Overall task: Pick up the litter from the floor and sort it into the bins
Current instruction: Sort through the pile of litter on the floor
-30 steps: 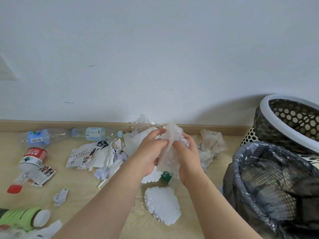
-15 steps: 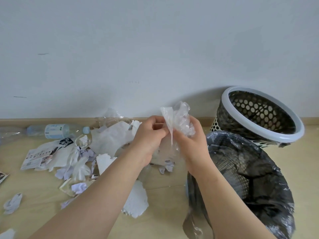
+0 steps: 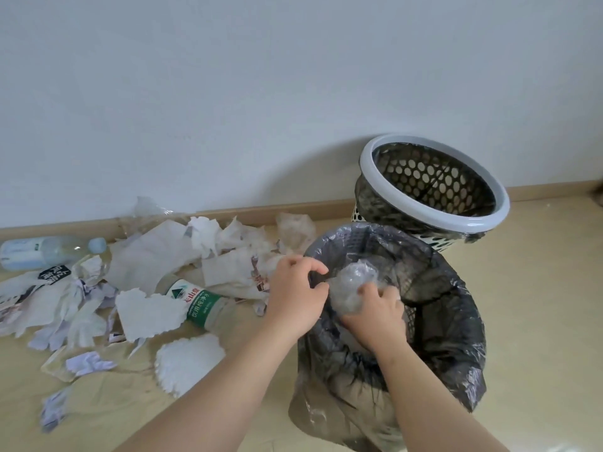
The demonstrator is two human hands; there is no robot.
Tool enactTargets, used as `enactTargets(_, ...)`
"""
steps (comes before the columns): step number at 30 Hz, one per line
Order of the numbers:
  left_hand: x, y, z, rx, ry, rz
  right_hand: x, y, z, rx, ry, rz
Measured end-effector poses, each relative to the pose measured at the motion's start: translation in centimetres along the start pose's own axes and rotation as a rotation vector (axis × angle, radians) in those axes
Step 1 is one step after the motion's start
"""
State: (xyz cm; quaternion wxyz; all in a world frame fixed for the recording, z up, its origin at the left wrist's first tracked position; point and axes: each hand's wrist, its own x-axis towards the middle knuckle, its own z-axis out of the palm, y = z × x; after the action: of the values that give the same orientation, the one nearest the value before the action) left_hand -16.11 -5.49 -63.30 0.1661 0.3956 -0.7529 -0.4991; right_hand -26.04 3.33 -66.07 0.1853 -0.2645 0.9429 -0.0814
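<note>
The right hand is gripping a crumpled, translucent plastic wad over the black-lined bin; the left hand is curling at its rim, grasp indeterminable.

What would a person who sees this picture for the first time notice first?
Probably the crumpled clear plastic wad that the right hand grips over the near bin with a dark plastic liner, with the left hand beside it at the rim. Next comes the heap of torn white paper and a green-labelled clear plastic bottle on the wooden floor to the left.
</note>
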Motion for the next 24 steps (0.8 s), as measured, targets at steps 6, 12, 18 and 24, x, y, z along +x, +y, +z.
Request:
enactTargets(6, 0.2, -1.4, 0.5, 0.069, 0.075, -0.016, 0.6, -0.2, 2.4, 0.008, -0.619, -0.112)
enactTargets(12, 0.2, -1.3, 0.2, -0.042, 0.189, -0.013, -0.1, -0.7, 2.5, 0.022, -0.687, -0.124)
enactTargets(18, 1.3, -2.0, -2.5, -0.14, 0.173, -0.125, 0.6, -3.3, 0.6, -0.02, -0.345, -0.076)
enactTargets(24, 1.7, -2.8, -8.3, -0.219, 0.063, -0.194, -1.2, -9.4, -2.4, 0.093, 0.037, -0.26)
